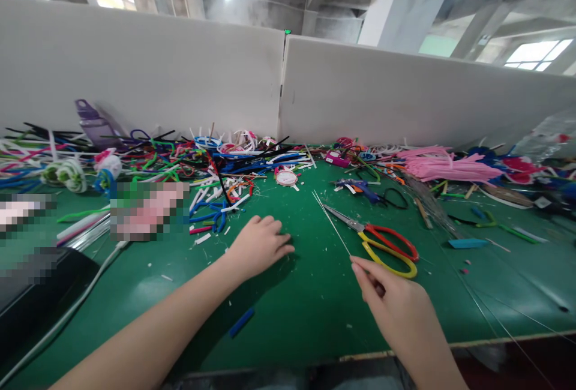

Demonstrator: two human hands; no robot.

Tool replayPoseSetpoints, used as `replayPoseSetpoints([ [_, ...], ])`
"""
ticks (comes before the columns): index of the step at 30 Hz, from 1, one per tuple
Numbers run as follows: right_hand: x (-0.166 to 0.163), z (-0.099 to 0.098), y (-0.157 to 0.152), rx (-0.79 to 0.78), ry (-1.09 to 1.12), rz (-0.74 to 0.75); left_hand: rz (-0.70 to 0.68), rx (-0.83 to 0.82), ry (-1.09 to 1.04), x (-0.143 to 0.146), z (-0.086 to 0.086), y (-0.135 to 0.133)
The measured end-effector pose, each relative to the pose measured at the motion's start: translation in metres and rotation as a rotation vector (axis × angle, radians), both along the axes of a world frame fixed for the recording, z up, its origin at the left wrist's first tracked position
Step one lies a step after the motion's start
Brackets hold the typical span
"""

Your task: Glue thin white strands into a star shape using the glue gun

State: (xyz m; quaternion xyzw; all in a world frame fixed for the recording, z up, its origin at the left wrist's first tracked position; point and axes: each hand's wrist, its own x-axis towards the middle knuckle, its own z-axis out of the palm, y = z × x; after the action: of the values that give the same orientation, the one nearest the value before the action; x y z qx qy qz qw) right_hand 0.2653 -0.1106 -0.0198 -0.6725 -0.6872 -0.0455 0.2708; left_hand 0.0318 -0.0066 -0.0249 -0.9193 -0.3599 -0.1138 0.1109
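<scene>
While pinching the near end of thin pale wires (pixel 337 233) in the right hand (pixel 400 300), has the left hand (pixel 261 249) half-curled, seemingly empty, leftward across the table (pixel 310 318) — and slants the wires forward-left, close beside the blades of the scissors (pixel 361 230).

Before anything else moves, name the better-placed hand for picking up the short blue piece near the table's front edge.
Probably the left hand: it looks empty and is nearer the short blue piece. The right hand pinches thin strands, farther off.
</scene>
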Motion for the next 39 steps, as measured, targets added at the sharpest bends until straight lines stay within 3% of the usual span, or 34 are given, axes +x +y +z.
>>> replayPoseSetpoints([
  [3,-0.003,0.001,0.002,-0.007,0.012,0.001,0.412,0.077,0.08,-0.016,0.003,0.011],
  [5,-0.004,0.002,0.007,-0.022,0.01,0.003,0.5,0.12,0.097,-0.024,0.003,0.016],
  [7,-0.005,0.006,0.014,-0.03,0.011,0.013,0.469,0.142,0.067,-0.027,0.001,0.02],
  [11,-0.014,0.017,0.036,-0.058,0.096,0.078,0.256,0.113,-0.036,-0.019,-0.008,0.022],
  [17,-0.046,0.03,0.078,-0.24,0.73,0.437,0.043,-0.04,-0.308,-0.009,-0.008,0.017],
  [20,-0.066,0.024,0.094,-0.159,0.917,0.552,-0.039,-0.173,-0.518,-0.005,-0.006,0.012],
  [23,-0.082,0.012,0.105,-0.062,1.051,0.624,-0.051,-0.338,-0.712,-0.001,-0.006,0.01],
  [29,-0.086,-0.01,0.118,-0.055,1.126,0.657,0.006,-0.553,-0.879,0.002,-0.009,0.014],
  [33,-0.074,-0.008,0.123,-0.007,1.089,0.636,0.039,-0.594,-0.827,0.002,-0.011,0.019],
  [39,-0.063,0.002,0.123,0.213,1.054,0.546,0.025,-0.565,-0.796,0.005,-0.017,0.02],
])
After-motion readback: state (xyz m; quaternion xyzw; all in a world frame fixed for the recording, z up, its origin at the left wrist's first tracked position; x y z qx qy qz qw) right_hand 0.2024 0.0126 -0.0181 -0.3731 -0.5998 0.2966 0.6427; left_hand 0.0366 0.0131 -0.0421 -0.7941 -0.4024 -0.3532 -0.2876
